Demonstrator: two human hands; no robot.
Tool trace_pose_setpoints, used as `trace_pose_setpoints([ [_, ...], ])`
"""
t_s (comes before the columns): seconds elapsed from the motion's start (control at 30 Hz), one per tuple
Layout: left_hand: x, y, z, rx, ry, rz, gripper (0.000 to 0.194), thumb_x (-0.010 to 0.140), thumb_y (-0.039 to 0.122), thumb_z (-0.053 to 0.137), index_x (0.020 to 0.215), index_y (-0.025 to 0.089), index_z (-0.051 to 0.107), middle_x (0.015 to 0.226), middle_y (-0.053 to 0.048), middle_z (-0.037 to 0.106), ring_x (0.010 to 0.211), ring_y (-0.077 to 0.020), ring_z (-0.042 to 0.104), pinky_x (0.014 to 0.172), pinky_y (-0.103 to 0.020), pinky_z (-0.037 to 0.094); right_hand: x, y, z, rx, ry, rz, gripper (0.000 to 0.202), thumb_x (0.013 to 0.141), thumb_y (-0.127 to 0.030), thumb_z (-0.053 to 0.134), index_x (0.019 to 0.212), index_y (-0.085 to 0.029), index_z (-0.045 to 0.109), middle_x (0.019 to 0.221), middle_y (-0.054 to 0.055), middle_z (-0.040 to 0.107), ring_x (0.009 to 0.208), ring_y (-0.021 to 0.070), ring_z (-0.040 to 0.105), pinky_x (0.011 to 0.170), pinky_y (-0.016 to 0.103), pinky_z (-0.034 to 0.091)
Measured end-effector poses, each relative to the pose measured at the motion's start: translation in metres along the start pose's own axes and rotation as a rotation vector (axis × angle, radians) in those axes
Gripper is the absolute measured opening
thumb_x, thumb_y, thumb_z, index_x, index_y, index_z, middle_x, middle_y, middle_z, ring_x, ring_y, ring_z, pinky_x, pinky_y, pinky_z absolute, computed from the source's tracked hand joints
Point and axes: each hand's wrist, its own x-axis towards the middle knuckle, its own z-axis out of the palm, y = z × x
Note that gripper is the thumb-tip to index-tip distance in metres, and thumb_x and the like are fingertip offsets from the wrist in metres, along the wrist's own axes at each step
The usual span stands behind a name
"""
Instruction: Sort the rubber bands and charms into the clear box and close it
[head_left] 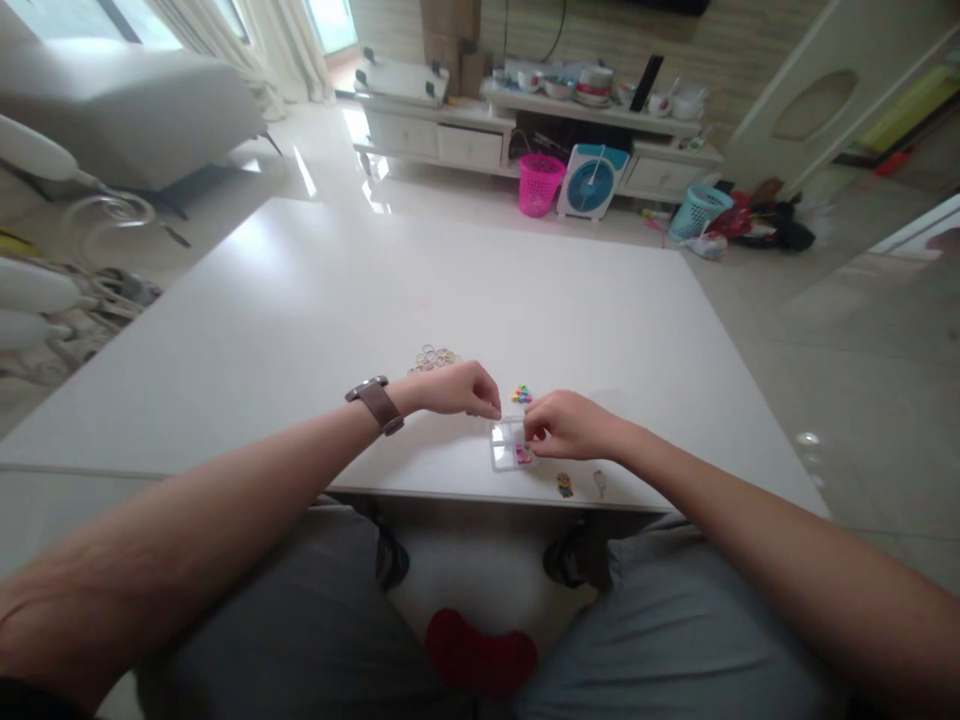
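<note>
A small clear plastic compartment box lies near the front edge of the white table. Colourful little pieces sit in its near right compartment. My left hand has its fingers pinched together at the box's far left corner; whatever is in them is hidden. From the right, my right hand reaches over the box with curled fingers, and I cannot make out what they hold. Just beyond the box is a pile of bright small pieces. Behind my left hand lies a heap of thin rings, partly covered.
Right of the box, a yellow and blue cartoon figure charm and a small pale metallic-looking item lie near the edge of the white table. Across the floor stand a pink basket, a blue and white fan and a low cabinet.
</note>
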Motion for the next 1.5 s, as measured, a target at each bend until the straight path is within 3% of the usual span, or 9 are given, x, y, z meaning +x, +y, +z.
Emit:
trace_pose_setpoints([
  [0.17,0.004,-0.002,0.006,0.086,-0.024,0.077,0.021,0.074,0.032,0.074,0.087,0.016,0.077,0.075,-0.003,0.071,0.068,-0.0125,0.061,0.062,-0.021,0.041,0.004,0.0,0.006,-0.111,-0.09,0.068,0.012,0.077,-0.028,0.069,0.071,-0.018,0.073,0.07,0.002,0.068,0.064,0.0119,0.055,0.059,0.024,0.03],
  [0.47,0.002,-0.005,0.011,0.203,-0.005,0.065,0.018,0.072,0.023,0.074,0.088,0.017,0.078,0.074,-0.002,0.071,0.065,-0.0111,0.06,0.06,-0.02,0.04,0.006,-0.006,0.012,-0.279,-0.146,0.153,0.02,0.082,-0.038,0.067,0.075,-0.021,0.075,0.075,0.004,0.072,0.068,0.0148,0.06,0.057,0.026,0.026],
  [1.13,0.004,0.001,0.014,0.243,0.014,0.09,0.007,0.071,0.019,0.072,0.076,0.016,0.076,0.068,-0.001,0.069,0.062,-0.0108,0.058,0.059,-0.021,0.039,0.004,0.001,0.006,-0.124,-0.141,0.135,0.013,0.078,-0.03,0.07,0.081,-0.022,0.08,0.072,0.003,0.073,0.062,0.0127,0.059,0.057,0.023,0.033],
  [1.3,0.001,0.001,0.008,0.18,0.057,0.114,0.01,0.071,0.02,0.074,0.081,0.016,0.075,0.07,-0.001,0.07,0.064,-0.0106,0.06,0.06,-0.021,0.041,0.0,0.003,0.0,-0.086,-0.058,0.128,0.011,0.075,-0.017,0.066,0.077,-0.018,0.077,0.069,0.002,0.07,0.062,0.0114,0.058,0.059,0.022,0.035],
  [1.5,-0.002,0.008,0.008,-0.3,0.002,0.117,0.032,0.072,0.021,0.077,0.103,0.015,0.068,0.087,-0.006,0.075,0.08,-0.0151,0.069,0.07,-0.024,0.052,0.0,0.001,-0.007,0.123,0.291,0.063,0.009,0.078,-0.017,0.065,0.084,-0.014,0.072,0.072,0.002,0.065,0.063,0.0106,0.056,0.062,0.022,0.041],
])
